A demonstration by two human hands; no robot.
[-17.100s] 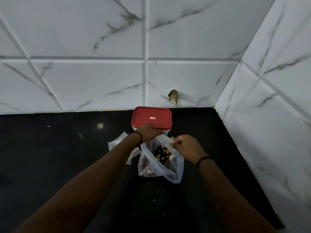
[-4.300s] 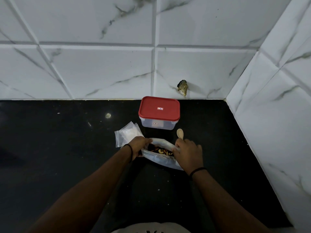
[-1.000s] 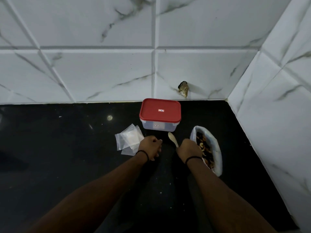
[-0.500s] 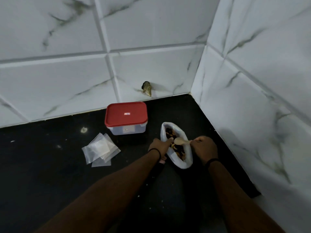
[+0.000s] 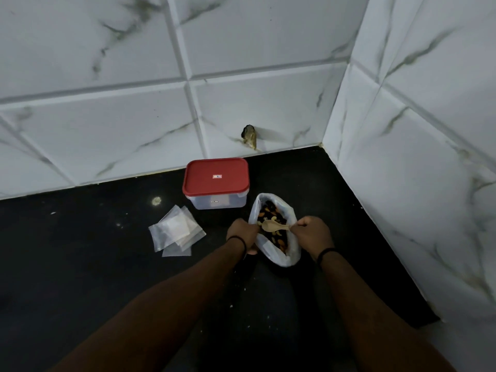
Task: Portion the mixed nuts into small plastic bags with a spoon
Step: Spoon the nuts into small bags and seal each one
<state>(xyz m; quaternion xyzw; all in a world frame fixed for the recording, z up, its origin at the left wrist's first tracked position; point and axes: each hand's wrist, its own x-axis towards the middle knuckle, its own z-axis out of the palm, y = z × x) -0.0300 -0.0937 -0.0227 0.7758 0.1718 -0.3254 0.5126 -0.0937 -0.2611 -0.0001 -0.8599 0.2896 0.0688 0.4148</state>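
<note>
Scooping nuts from the open bag (image 5: 291, 257) on the bench (image 5: 80, 264), near the corner.
Right hand (image 5: 312, 233) pinches the spoon (image 5: 271, 226) handle, bowl over the mixed nuts (image 5: 271, 213); left hand (image 5: 241, 234) grips the bag's rim. Dig shallow, lift level; small plastic bags (image 5: 174, 232) lie well left.

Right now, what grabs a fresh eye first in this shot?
The red lid on the clear box by the back wall stands out against the black counter. In front of it, the open bag of mixed nuts: the left hand holds its rim, the right hand holds a spoon over the nuts. Small bags lie to the left.
</note>
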